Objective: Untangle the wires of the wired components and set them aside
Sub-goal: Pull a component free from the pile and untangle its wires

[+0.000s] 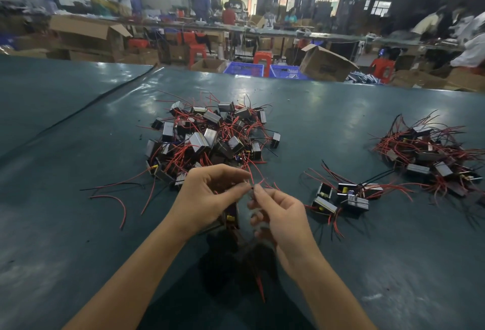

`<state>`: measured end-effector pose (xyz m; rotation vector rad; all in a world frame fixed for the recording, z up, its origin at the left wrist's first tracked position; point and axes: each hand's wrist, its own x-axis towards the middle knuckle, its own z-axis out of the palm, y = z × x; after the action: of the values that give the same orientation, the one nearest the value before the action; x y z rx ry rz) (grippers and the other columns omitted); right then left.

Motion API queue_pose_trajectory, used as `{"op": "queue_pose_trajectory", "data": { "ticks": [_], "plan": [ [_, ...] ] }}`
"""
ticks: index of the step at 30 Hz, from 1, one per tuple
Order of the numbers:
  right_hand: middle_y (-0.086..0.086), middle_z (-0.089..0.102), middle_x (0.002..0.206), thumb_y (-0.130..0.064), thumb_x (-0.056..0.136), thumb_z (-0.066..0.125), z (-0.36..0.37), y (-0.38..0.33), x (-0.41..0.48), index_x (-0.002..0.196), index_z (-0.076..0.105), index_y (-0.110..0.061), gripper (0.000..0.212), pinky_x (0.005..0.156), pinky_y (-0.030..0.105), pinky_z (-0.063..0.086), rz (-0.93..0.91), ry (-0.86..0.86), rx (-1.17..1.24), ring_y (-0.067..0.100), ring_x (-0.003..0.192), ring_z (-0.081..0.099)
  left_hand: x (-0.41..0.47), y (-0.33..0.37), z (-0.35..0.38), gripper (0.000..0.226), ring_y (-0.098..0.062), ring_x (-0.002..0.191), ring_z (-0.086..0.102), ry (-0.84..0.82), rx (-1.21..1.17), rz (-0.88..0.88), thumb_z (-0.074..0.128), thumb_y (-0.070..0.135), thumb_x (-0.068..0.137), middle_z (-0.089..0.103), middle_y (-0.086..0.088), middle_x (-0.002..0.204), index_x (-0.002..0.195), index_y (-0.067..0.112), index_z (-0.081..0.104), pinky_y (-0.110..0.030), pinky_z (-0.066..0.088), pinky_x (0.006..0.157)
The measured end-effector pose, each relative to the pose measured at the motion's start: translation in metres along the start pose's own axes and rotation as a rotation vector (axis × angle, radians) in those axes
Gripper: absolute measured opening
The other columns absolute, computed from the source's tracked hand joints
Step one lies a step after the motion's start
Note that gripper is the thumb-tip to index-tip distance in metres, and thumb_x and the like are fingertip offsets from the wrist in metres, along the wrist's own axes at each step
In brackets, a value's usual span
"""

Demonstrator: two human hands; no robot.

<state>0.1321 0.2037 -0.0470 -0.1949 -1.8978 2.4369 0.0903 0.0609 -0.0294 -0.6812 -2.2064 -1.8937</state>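
Observation:
A tangled heap of small box-shaped wired components [210,138] with red and black wires lies on the dark green table [78,224], just beyond my hands. My left hand [207,196] and my right hand [278,211] meet above the table's near middle, fingertips together, each pinching thin red wires [256,175] that run up to the heap. One component [232,218] with a yellow part hangs beneath my left palm, partly hidden. To the right lie three separated components [341,198], and further right a second spread pile [430,156].
Loose red and black wires [115,198] trail left of the heap. Past the table's far edge stand blue crates [244,70], cardboard boxes [325,63] and red stools. People work at long benches in the background.

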Motion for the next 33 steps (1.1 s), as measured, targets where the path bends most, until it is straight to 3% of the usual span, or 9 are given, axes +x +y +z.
{"op": "queue_pose_trajectory", "data": {
  "ticks": [4,7,10,15,22,26,29,31,33],
  "plan": [
    [-0.012,0.066,0.075,-0.017,0.089,0.07,-0.013,0.002,0.006,0.09,0.072,-0.02,0.004,0.057,0.013,0.045,-0.659,-0.056,-0.504,0.006,0.064,0.062,0.004,0.006,-0.01,0.018,-0.013,0.074,0.071,-0.022,-0.234,-0.18,0.075,0.015,0.065,0.076,-0.004,0.079,0.083,0.016,0.076,-0.025,0.059,0.074],
    [-0.013,0.065,0.085,-0.026,0.085,0.073,-0.02,0.0,0.01,0.094,0.073,-0.019,0.012,0.054,0.014,0.044,-0.833,-0.065,-0.594,0.008,0.065,0.061,0.003,0.007,-0.012,0.017,-0.011,0.073,0.069,-0.089,-0.28,-0.243,0.075,0.012,0.064,0.075,-0.005,0.078,0.081,0.017,0.077,-0.021,0.058,0.07],
    [-0.011,0.065,0.083,-0.034,0.082,0.074,-0.024,0.0,0.011,0.09,0.072,-0.022,0.015,0.049,0.021,0.046,-0.819,-0.054,-0.603,0.012,0.061,0.06,0.002,0.005,-0.01,0.02,-0.009,0.07,0.069,-0.148,-0.259,-0.257,0.075,0.012,0.065,0.075,-0.006,0.078,0.084,0.012,0.075,-0.018,0.055,0.065],
    [-0.009,0.058,0.063,-0.034,0.085,0.073,-0.02,0.006,0.012,0.072,0.069,-0.018,0.021,0.048,0.016,0.036,-0.712,-0.014,-0.565,0.01,0.051,0.052,0.002,0.005,-0.01,0.021,-0.009,0.072,0.07,-0.126,-0.232,-0.212,0.075,0.012,0.065,0.075,-0.003,0.077,0.085,0.009,0.074,-0.017,0.055,0.066],
    [-0.011,0.062,0.087,-0.038,0.092,0.062,-0.025,0.004,0.011,0.097,0.068,-0.015,0.024,0.051,0.031,0.048,-0.94,0.008,-0.807,0.01,0.06,0.056,0.003,0.002,-0.011,0.017,-0.013,0.07,0.066,-0.162,-0.281,-0.283,0.078,0.02,0.063,0.075,-0.009,0.079,0.079,0.018,0.08,-0.019,0.054,0.067],
    [-0.006,0.059,0.077,-0.031,0.092,0.066,-0.026,0.006,0.012,0.085,0.068,-0.009,0.023,0.048,0.033,0.045,-0.982,0.005,-0.831,0.011,0.055,0.051,0.002,0.001,-0.009,0.017,-0.012,0.074,0.07,-0.192,-0.257,-0.272,0.078,0.017,0.065,0.076,-0.008,0.083,0.082,0.017,0.078,-0.017,0.054,0.067],
    [-0.006,0.054,0.067,-0.026,0.092,0.066,-0.024,0.006,0.011,0.078,0.066,-0.008,0.023,0.047,0.024,0.039,-0.976,0.055,-0.794,0.009,0.052,0.046,0.001,0.001,-0.008,0.019,-0.011,0.077,0.072,-0.209,-0.277,-0.217,0.076,0.012,0.067,0.076,-0.006,0.083,0.086,0.012,0.075,-0.016,0.054,0.068],
    [-0.007,0.053,0.059,-0.029,0.094,0.063,-0.016,0.006,0.006,0.075,0.066,-0.011,0.025,0.045,0.023,0.037,-0.82,0.07,-0.66,0.011,0.048,0.045,0.001,0.002,-0.006,0.019,-0.012,0.079,0.072,-0.212,-0.253,-0.143,0.075,0.011,0.069,0.076,-0.004,0.084,0.088,0.01,0.074,-0.017,0.054,0.07],
    [-0.003,0.052,0.051,-0.027,0.092,0.062,-0.006,0.002,0.003,0.07,0.063,-0.01,0.028,0.041,0.024,0.038,-0.412,0.084,-0.319,0.014,0.043,0.044,0.0,0.002,-0.004,0.018,-0.011,0.079,0.072,-0.194,-0.205,-0.069,0.075,0.012,0.072,0.076,-0.003,0.084,0.09,0.011,0.075,-0.017,0.053,0.072]
  ]
}}
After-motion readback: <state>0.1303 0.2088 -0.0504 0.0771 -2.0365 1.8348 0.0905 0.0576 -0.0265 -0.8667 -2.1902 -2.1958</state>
